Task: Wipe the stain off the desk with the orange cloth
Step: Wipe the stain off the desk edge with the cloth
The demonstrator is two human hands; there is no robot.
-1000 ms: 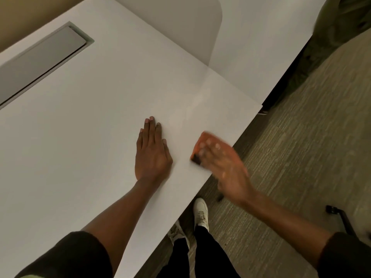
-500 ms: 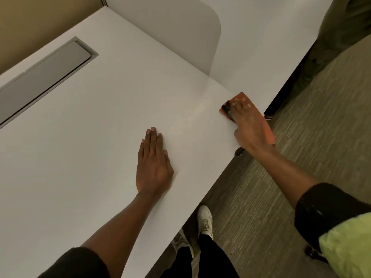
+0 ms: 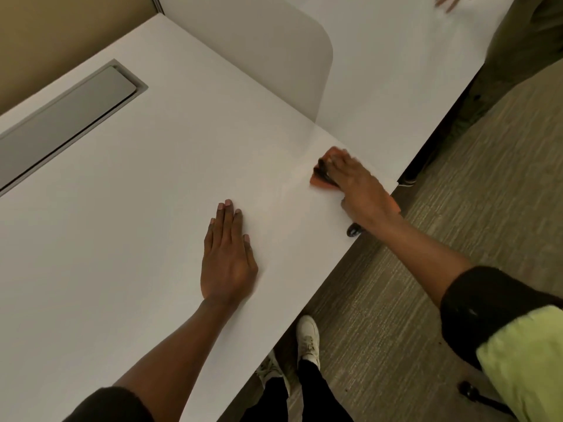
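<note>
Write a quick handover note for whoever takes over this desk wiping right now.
Left hand: flat on the desk, holding nothing.
Right hand: pressing the orange cloth down near the desk's right edge, blurred.
Done: the cloth is on the surface, wiping underway.
Left: no stain is plainly visible; check around the cloth and finish wiping if any remains.

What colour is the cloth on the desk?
The cloth is orange, clearest in the head view.
</note>
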